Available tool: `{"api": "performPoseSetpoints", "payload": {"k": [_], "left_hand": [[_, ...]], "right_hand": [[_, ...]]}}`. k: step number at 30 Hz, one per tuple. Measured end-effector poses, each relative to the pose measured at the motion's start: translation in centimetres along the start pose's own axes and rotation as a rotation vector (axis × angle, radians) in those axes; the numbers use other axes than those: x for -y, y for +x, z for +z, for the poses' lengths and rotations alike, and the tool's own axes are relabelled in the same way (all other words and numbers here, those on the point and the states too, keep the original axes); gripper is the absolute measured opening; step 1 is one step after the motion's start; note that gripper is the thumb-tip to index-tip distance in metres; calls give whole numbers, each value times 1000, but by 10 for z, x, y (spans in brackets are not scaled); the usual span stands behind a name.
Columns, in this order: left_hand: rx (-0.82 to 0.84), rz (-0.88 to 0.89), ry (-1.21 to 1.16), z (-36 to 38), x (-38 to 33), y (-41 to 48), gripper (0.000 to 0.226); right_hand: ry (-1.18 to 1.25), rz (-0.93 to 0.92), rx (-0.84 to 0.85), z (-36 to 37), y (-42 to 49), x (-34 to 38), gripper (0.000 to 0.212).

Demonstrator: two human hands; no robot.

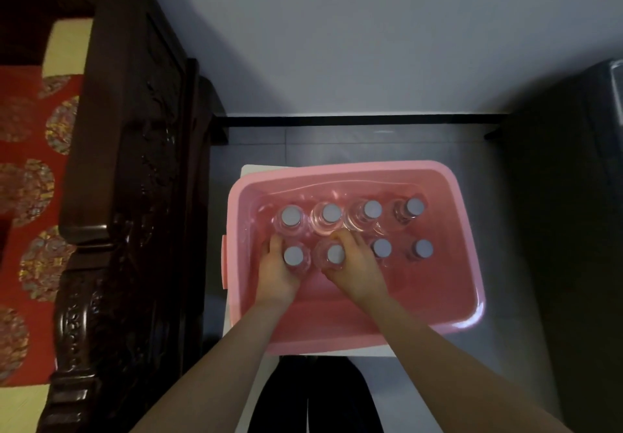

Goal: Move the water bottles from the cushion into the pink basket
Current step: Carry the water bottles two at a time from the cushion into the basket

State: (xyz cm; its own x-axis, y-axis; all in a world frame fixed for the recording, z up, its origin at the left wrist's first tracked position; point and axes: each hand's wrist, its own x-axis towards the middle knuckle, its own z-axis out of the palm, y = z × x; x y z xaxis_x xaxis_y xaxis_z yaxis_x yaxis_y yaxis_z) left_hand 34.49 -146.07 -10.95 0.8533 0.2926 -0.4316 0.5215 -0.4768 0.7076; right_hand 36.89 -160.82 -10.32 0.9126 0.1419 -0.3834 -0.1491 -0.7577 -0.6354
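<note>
The pink basket (451, 196) stands on the floor below me and holds several clear water bottles with grey caps, upright in two rows. My left hand (274, 274) grips the leftmost bottle of the near row (293, 256). My right hand (357, 270) grips the bottle beside it (335, 254), fingers curled round its body. Both held bottles stand upright inside the basket. The red patterned cushion (23, 179) lies at the far left on the dark wooden seat; no bottle shows on its visible part.
A carved dark wooden armrest (128, 179) rises between the cushion and the basket. A dark cabinet (566, 230) stands to the right. A white board (249, 171) lies under the basket. Grey tiled floor runs to the wall behind.
</note>
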Motion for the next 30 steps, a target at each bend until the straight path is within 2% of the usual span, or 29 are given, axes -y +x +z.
{"api": "performPoseSetpoints", "payload": {"k": [6,15,19,21,23,26,28,30], "left_hand": [[-20,165,114,-12,3,-9,32],[-7,248,164,-8,0,-9,37],[23,204,214,-12,-1,-5,30],[74,178,251,-21,-8,-2,37],[166,201,252,-37,-22,3,55],[281,310,229,-72,-59,4,55],[214,374,199,-97,-88,5,47],[57,386,115,-123,-118,3,42]], "right_hand": [[-33,-112,-105,-4,-9,5,27],[-44,-111,-107,-4,-9,7,28],[-104,-89,20,-12,-10,10,50],[-119,-78,37,-25,-16,13,55],[-96,-97,-48,-48,-21,17,50],[-107,-150,-215,-94,-25,30,39],[-188,-202,-270,-125,-20,43,41],[-279,-238,-279,-155,-15,59,51]]}}
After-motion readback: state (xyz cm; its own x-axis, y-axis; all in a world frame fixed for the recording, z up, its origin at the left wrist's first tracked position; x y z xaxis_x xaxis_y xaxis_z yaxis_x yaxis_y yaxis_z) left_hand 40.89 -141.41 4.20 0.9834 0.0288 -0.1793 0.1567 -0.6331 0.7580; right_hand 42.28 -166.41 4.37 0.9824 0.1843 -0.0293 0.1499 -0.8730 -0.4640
